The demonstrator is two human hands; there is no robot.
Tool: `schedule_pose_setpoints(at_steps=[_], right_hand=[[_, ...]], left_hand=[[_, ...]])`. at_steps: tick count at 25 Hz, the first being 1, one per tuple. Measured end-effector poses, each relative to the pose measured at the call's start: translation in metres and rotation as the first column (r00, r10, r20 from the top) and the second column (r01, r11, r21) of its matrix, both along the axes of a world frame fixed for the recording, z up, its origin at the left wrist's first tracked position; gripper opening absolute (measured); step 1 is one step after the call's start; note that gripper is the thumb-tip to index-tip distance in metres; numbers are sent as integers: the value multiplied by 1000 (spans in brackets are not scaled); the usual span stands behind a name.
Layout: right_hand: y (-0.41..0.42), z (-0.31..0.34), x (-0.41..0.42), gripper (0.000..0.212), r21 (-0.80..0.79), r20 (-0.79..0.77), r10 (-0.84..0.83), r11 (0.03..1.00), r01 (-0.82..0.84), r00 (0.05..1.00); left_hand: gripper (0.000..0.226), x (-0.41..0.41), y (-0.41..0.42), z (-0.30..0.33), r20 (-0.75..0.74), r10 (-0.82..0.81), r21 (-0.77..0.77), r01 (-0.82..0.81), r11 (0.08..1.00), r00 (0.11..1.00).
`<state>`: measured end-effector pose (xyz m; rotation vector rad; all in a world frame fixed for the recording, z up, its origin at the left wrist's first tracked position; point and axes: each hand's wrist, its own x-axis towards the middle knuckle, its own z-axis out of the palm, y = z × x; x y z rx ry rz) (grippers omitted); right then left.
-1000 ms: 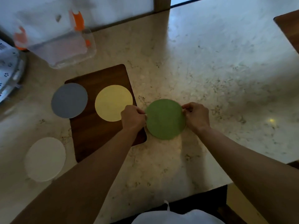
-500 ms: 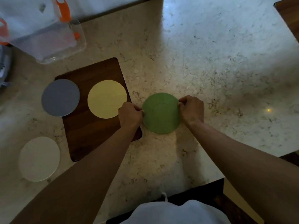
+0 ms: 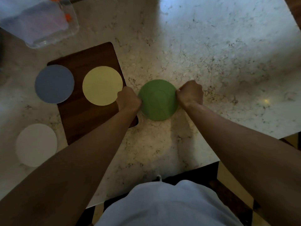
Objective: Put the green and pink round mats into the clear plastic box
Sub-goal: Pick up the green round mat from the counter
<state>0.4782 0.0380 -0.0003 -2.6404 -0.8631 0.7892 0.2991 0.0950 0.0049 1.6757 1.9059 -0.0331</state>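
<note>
Green round mat, pinched at opposite edges by left hand and right hand above the desk, not yet in clear plastic box, where something pinkish already shows.

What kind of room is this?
Probably a kitchen: a speckled pale stone countertop holds a dark wooden cutting board and a clear plastic box with orange clips, with round mats laid out.
</note>
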Motion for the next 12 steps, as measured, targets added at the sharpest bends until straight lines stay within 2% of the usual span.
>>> schedule_pose_setpoints(at_steps=[3, 8, 12], right_hand=[[4, 0, 7, 9, -35, -77, 11, 999, -13, 997], [10, -2, 15, 28, -82, -173, 16, 996, -30, 985], [6, -1, 18, 29, -74, -212, -8, 997, -8, 977]], left_hand=[[28, 2, 2, -3, -1, 65, -30, -65, 997, 998], [52, -2, 8, -7, 69, 222, -150, -210, 966, 973], [40, -6, 12, -6, 223, 360, -265, -300, 917, 906]])
